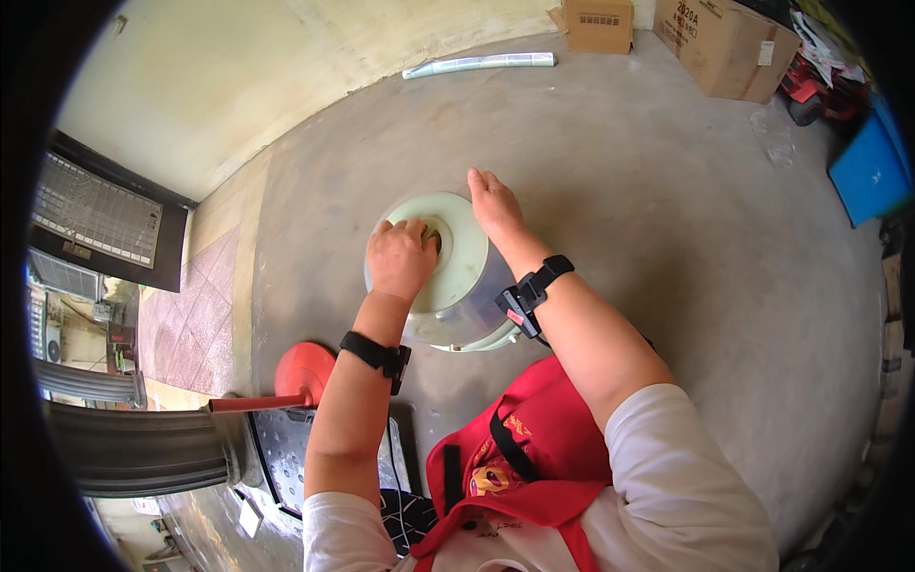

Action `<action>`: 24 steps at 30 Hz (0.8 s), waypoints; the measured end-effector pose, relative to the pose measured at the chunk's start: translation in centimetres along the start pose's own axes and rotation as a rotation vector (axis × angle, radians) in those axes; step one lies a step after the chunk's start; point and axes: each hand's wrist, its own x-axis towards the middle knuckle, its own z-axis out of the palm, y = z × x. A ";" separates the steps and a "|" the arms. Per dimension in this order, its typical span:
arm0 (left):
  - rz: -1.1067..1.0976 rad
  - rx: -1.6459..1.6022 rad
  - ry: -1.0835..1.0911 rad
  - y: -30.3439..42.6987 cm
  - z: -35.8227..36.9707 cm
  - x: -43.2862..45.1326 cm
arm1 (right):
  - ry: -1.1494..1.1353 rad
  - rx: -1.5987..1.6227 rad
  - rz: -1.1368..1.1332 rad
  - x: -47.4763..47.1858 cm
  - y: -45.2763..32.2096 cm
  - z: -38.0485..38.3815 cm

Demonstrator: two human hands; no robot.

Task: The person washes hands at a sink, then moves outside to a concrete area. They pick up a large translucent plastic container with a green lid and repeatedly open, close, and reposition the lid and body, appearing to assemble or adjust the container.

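Observation:
A clear plastic container [465,314] with a round pale green lid [465,264] stands on the floor in front of me. My left hand [402,256] rests on the lid, its fingers curled into the round recess at the lid's centre; whether they grip anything there is hidden. My right hand [495,202] is at the lid's upper right edge, palm turned towards the container, fingers extended together; contact with the rim cannot be told. A pale base with a small tap-like fitting [514,338] shows at the container's lower edge.
A red round object with a tube-like handle [304,375] lies near my left forearm. A long wrapped roll [479,64] lies by the wall. Cardboard boxes [722,46] and a blue bin [872,168] stand at the upper right. A dark door [107,214] is at left.

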 end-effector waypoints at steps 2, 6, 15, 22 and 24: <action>-0.061 0.046 -0.111 0.0 -0.4 0.1 | -0.019 -0.029 -0.007 -0.2 -0.2 0.1; -0.043 0.042 -0.077 -0.8 -0.8 -0.3 | -0.031 -0.076 0.000 -0.4 -0.7 -0.8; -0.315 -0.395 -0.295 -2.8 1.1 -1.7 | -0.049 -0.105 0.065 -0.2 0.5 -1.3; -0.239 -0.431 -0.073 -1.2 1.5 -1.9 | -0.219 -0.105 0.016 -1.1 0.0 -1.4; -0.211 -0.455 -0.031 -0.7 1.5 -1.8 | -0.207 -0.120 0.035 -1.1 -0.1 -1.5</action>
